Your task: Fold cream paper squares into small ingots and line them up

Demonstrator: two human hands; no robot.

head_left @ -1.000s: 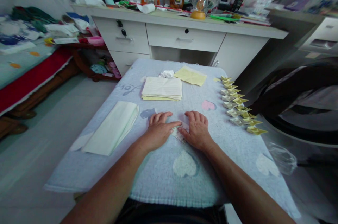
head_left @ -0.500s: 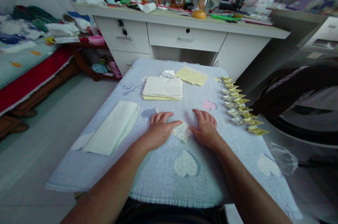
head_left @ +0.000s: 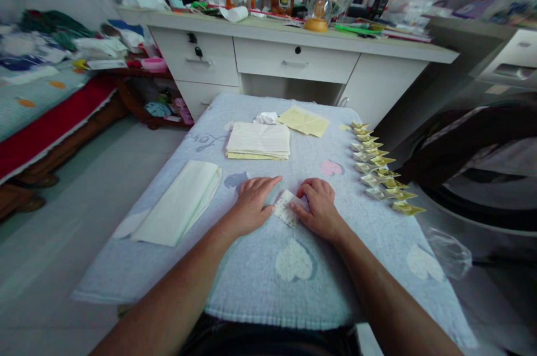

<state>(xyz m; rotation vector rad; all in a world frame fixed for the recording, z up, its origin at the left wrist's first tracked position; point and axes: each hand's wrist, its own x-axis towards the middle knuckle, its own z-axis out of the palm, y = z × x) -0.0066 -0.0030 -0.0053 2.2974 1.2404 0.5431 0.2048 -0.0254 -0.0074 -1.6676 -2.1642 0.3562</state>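
Paper square, small & speckled (head_left: 286, 208), lies on tablecloth (head_left: 247, 294) btwn L hand (head_left: 250, 206) (fingers loosely apart, thumb at or near paper's edge) & R hand (head_left: 320, 205): thumb on top, fingers curled by upper-right edge, can't tell if pinching. Step looks like mid-fold handling; next crease would call for lined-up edges + firm pressing.
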